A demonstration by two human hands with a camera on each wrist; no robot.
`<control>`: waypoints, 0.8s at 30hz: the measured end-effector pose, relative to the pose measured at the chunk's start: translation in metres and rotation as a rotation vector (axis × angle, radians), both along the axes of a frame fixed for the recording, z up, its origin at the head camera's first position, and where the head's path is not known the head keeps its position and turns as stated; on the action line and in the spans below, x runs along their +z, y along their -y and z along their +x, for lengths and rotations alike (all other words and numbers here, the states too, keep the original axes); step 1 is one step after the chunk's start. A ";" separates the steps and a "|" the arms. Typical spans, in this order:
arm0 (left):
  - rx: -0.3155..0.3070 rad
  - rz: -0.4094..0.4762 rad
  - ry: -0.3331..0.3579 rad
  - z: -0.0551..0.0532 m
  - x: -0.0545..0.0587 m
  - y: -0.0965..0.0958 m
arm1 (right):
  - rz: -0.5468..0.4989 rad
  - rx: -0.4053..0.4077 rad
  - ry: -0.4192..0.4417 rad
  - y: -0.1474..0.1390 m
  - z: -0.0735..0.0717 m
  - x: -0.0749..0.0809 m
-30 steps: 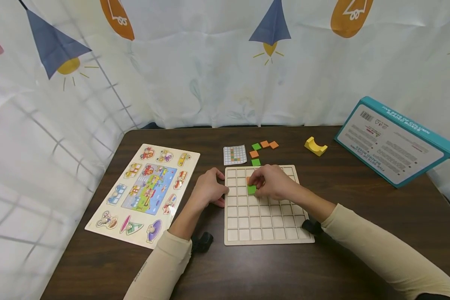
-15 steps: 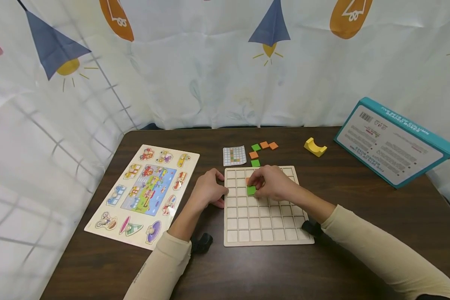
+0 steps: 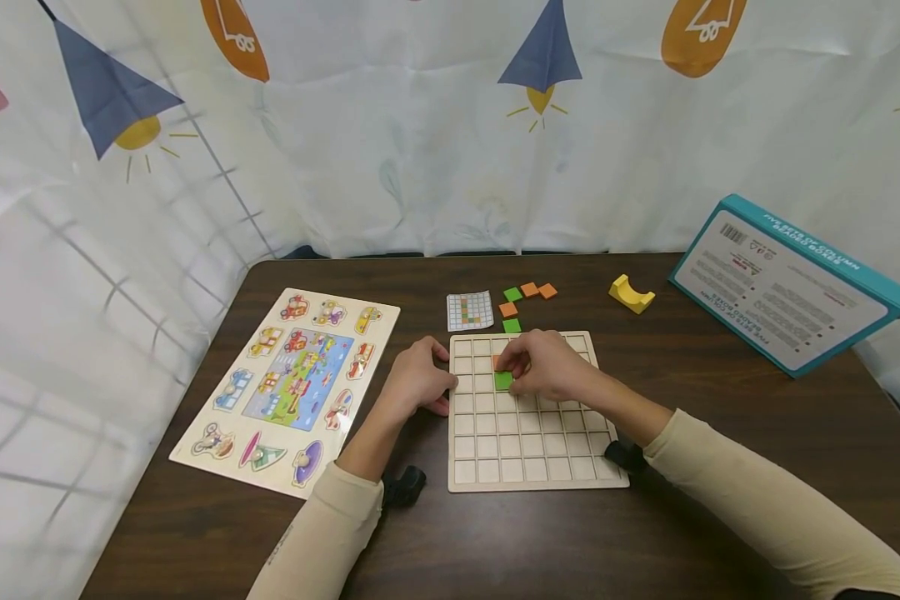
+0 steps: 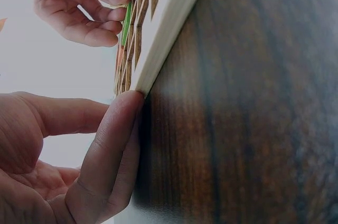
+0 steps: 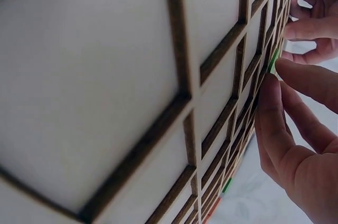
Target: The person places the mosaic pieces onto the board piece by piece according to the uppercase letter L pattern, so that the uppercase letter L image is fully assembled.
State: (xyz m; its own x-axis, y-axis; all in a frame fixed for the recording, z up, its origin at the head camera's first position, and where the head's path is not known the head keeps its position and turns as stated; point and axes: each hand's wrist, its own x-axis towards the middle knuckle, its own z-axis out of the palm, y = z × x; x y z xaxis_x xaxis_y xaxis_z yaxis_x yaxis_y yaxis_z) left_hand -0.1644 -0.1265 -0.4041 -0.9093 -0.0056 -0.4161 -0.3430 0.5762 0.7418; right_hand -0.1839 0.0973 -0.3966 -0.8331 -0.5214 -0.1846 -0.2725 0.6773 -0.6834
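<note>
A square wooden grid board lies flat on the table. My left hand rests at its left edge; in the left wrist view a bent finger presses its tip to the board's side. Over the upper left cells, my right hand pinches a small green square tile between thumb and fingertips, low at the board. That green tile shows at the fingertips in the right wrist view. Just behind it, an orange tile sits on the board, partly hidden by the fingers.
Behind the board lie a printed pattern card and several loose tiles, among them a green tile and an orange tile. A yellow curved block and a teal box stand right. A vehicle puzzle board lies left.
</note>
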 end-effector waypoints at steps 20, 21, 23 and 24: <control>0.002 0.006 -0.020 0.001 0.000 0.000 | -0.016 0.015 -0.020 -0.003 -0.002 0.000; 0.002 0.007 -0.019 0.001 -0.001 0.000 | -0.014 0.016 -0.027 -0.003 -0.003 0.001; 0.003 0.010 -0.016 0.001 0.000 0.000 | -0.016 0.016 -0.039 -0.004 -0.005 0.001; 0.004 0.012 -0.015 0.001 0.000 0.001 | -0.016 0.013 -0.043 -0.005 -0.006 0.001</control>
State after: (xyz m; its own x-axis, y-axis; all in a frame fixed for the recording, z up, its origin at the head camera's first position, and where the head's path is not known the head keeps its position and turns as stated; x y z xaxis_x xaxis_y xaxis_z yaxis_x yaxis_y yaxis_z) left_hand -0.1633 -0.1271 -0.4046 -0.9154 -0.0044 -0.4025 -0.3341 0.5661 0.7536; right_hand -0.1899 0.1022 -0.3954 -0.8331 -0.5350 -0.1404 -0.3106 0.6625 -0.6816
